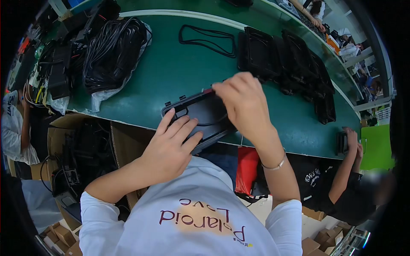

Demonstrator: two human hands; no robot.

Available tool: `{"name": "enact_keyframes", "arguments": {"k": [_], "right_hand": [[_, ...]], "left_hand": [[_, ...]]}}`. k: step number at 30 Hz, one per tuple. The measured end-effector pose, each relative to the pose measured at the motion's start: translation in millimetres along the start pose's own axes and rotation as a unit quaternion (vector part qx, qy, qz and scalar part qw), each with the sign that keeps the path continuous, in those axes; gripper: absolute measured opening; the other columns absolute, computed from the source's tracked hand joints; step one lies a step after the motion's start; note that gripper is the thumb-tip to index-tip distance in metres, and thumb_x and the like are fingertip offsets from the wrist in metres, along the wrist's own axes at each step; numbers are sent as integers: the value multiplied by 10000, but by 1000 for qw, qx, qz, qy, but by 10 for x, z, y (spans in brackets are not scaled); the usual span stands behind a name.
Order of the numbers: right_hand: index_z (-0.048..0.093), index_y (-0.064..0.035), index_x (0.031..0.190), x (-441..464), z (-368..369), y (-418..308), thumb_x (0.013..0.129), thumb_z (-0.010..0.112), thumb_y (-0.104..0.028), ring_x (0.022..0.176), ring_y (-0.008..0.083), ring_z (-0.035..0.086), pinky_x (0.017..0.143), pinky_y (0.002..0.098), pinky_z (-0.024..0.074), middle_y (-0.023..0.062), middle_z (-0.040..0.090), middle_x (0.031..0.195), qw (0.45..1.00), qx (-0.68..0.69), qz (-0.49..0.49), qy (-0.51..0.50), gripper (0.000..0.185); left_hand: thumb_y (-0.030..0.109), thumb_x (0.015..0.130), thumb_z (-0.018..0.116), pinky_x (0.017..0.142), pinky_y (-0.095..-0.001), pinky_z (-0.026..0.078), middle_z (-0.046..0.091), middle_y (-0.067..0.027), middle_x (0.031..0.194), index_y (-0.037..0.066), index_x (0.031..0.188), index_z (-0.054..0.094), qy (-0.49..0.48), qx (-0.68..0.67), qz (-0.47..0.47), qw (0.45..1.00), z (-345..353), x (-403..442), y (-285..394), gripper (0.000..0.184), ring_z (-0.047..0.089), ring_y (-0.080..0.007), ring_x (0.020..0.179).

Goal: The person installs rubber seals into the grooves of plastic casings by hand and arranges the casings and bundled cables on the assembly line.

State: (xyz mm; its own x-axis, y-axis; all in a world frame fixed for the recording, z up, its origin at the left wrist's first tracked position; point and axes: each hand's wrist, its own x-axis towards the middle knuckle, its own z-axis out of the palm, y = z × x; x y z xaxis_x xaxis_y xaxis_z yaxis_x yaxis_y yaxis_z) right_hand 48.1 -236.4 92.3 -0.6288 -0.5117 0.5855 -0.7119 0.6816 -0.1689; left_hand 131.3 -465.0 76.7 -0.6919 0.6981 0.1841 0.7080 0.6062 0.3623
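Note:
A shallow black plastic case [209, 112] lies tilted at the green table's near edge, its open side up. Inside it curves a thin black rubber-like seal [209, 124]. My left hand [173, 145] holds the case at its left end, fingers spread over the rim and onto the seal. At the far right corner my right hand [243, 100] is closed in a pinch. A small reddish piece [208, 91] shows beside its fingertips; what the fingers hold is hidden.
Loose black seals [207, 40] lie farther back. Stacked black cases [260, 53] stand at right, a bagged cable bundle [115, 55] at left. An open carton [115, 145] of black parts is below. A co-worker's hand [351, 138] touches a black case at far right.

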Motion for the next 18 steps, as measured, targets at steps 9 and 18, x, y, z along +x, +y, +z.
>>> {"name": "enact_keyframes", "arguments": {"k": [9,18], "right_hand": [[649,-47,885,-85,138,3,826,664,-88,767,251,659,655,361,520,103,628,860,980,-71,104,-153,73],[717,-78,1029,-125,24,-62,827,705,-101,821,243,638,717,365,498,65,641,896,972,-146,18,-181,204]], "left_hand": [[38,677,682,1183,-595,190,559,-123,1328,44,1195,635,-20,-43,53,997,-38,29,-163,520,471,-339,1303],[21,706,659,1179,-558,260,607,-124,1224,19,1105,671,-17,-84,97,992,-195,176,-431,399,527,-323,1219]]}}
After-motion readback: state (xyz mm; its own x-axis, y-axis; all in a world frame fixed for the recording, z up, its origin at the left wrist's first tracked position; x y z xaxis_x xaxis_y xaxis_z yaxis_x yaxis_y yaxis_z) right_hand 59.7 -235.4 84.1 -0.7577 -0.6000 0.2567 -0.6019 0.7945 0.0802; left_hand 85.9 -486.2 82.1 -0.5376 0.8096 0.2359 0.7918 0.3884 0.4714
